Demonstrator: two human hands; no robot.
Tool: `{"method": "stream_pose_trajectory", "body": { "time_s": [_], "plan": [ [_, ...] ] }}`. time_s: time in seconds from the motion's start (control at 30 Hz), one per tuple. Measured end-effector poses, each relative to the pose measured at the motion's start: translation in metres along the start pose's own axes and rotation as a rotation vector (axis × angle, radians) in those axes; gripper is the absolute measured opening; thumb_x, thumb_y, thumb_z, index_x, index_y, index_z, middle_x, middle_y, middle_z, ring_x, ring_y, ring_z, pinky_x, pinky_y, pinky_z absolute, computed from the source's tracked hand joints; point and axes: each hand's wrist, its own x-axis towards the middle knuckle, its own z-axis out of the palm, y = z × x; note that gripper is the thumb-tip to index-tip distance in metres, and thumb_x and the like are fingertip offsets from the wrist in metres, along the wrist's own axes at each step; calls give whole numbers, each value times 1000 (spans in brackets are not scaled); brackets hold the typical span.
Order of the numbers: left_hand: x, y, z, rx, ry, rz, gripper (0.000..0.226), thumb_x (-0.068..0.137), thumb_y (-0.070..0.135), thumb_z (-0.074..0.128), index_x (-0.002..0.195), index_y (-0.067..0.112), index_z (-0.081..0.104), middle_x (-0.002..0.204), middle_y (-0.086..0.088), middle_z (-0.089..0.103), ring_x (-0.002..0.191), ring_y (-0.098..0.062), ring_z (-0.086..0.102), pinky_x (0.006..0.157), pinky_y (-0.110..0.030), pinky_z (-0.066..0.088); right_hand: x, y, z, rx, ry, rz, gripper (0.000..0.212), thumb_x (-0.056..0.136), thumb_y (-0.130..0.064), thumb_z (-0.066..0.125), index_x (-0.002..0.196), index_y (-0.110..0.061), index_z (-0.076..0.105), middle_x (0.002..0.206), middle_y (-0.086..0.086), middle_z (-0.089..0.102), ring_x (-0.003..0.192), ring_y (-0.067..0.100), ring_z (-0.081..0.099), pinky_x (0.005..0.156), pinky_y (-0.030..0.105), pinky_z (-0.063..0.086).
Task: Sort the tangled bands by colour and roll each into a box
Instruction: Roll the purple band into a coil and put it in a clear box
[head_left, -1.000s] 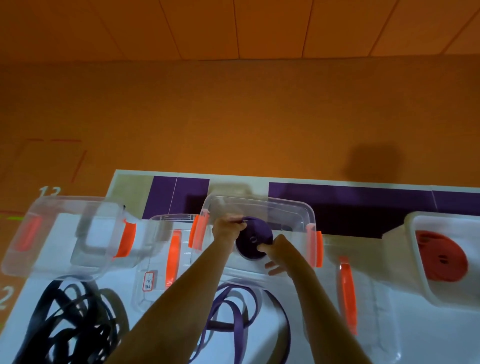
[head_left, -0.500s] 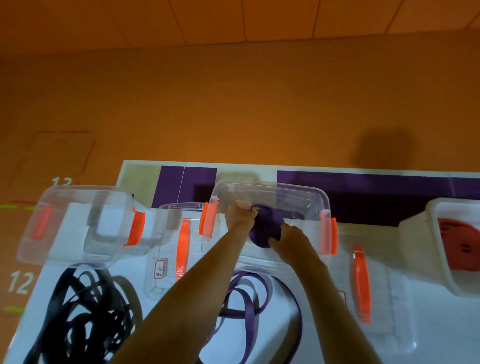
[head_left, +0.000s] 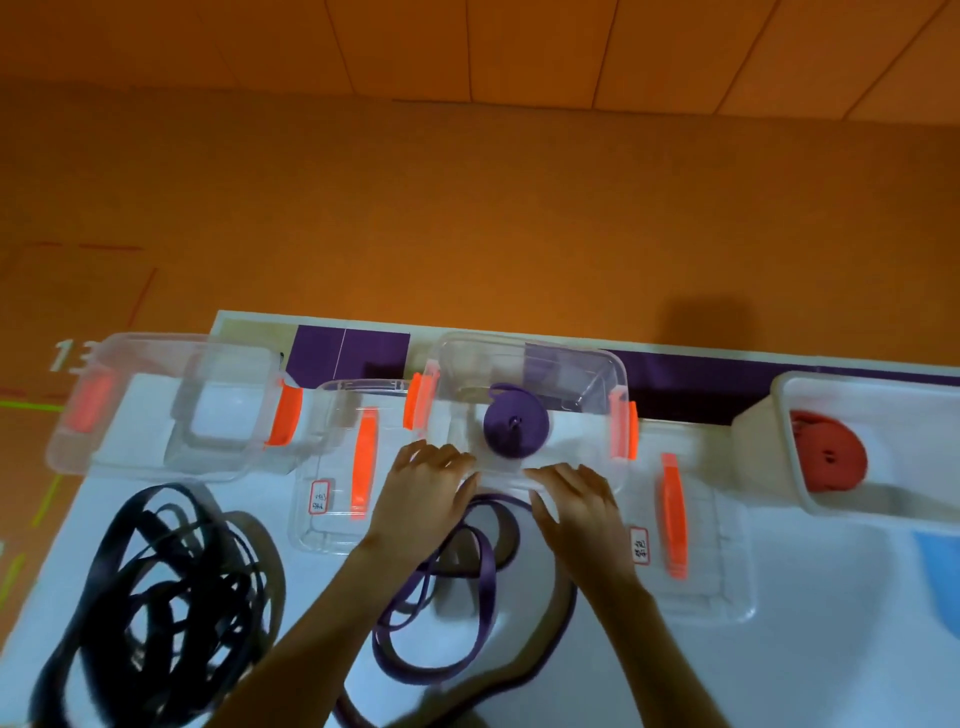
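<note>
Band roll (head_left: 515, 427) in box (head_left: 571, 364) on white table (head_left: 831, 623), orange floor (head_left: 467, 208)

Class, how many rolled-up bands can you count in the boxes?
2. The purple roll sits in the middle box; the red roll sits in the right-hand box, partly cut off by the frame.

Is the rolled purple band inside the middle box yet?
Inside: the purple roll lies on the floor of the open clear box.
</note>
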Motion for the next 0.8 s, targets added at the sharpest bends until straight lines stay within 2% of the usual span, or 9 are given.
{"method": "stream_pose_trajectory", "body": {
  "time_s": [0.1, 0.17, 0.23, 0.33, 0.5, 0.6, 0.7, 0.77, 0.8],
  "plan": [
    [-5, -1, 5, 41, 9, 42, 14, 99, 24, 69, 108, 19, 78, 104, -2, 79, 96, -29, 73, 100, -42, 51, -2, 3, 0, -51, 11, 7, 31, 85, -1, 78, 114, -11, 78, 108, 6, 76, 94, 29, 73, 98, 39, 47],
    [-8, 0, 7, 64, -7, 45, 20, 104, 26, 60, 114, 21, 75, 111, 0, 77, 102, -28, 71, 104, -40, 47, -3, 4, -1, -80, -20, 49, 31, 85, -3, 77, 114, -16, 77, 107, 3, 76, 93, 28, 72, 96, 35, 41],
    [-13, 2, 10, 81, -15, 41, 27, 107, 28, 48, 122, 24, 71, 120, 3, 74, 111, -24, 68, 108, -37, 43, -6, 2, -4, -97, -69, 77, 33, 87, -6, 76, 117, -19, 76, 109, 1, 75, 98, 27, 71, 98, 36, 44],
    [-18, 4, 12, 85, -5, 46, 30, 107, 25, 46, 128, 26, 67, 126, 4, 70, 117, -21, 65, 110, -32, 40, -12, -4, -6, -94, -88, 98, 33, 90, -8, 74, 120, -20, 75, 114, 1, 74, 103, 27, 70, 101, 42, 51],
    [-44, 2, 1, -49, 6, 29, 34, 101, 12, 58, 132, 17, 70, 137, -4, 66, 128, -27, 60, 109, -37, 43, -31, -20, -7, -78, 90, 133, 43, 85, 0, 80, 125, -13, 74, 127, 10, 73, 118, 34, 69, 105, 47, 51],
    [-78, -8, -1, -157, 98, -4, 29, 93, 2, 68, 118, 13, 76, 123, -7, 73, 112, -31, 68, 94, -44, 56, -54, -28, 1, -95, 202, 159, 40, 87, 1, 76, 124, -13, 74, 128, 9, 72, 119, 30, 66, 103, 43, 52],
    [-116, -21, 13, -201, 84, -112, 20, 99, 12, 65, 116, 18, 75, 115, -2, 74, 101, -25, 69, 87, -36, 59, -82, -41, 17, -51, 137, 170, 31, 89, 5, 71, 117, -8, 75, 115, 10, 74, 104, 33, 71, 94, 45, 59],
    [-137, -30, 27, -203, -2, -201, 25, 105, 22, 58, 128, 22, 69, 124, 0, 71, 109, -21, 66, 92, -33, 56, -98, -52, 29, -9, 28, 210, 23, 94, 3, 68, 113, -7, 76, 110, 10, 76, 97, 31, 74, 90, 39, 59],
    [-147, -34, 35, -192, -62, -244, 31, 107, 28, 56, 137, 26, 63, 131, 2, 67, 116, -20, 63, 96, -33, 54, -103, -58, 36, 21, -71, 258, 20, 100, -3, 63, 116, -7, 74, 113, 10, 75, 100, 29, 73, 93, 34, 57]
  ]
}}
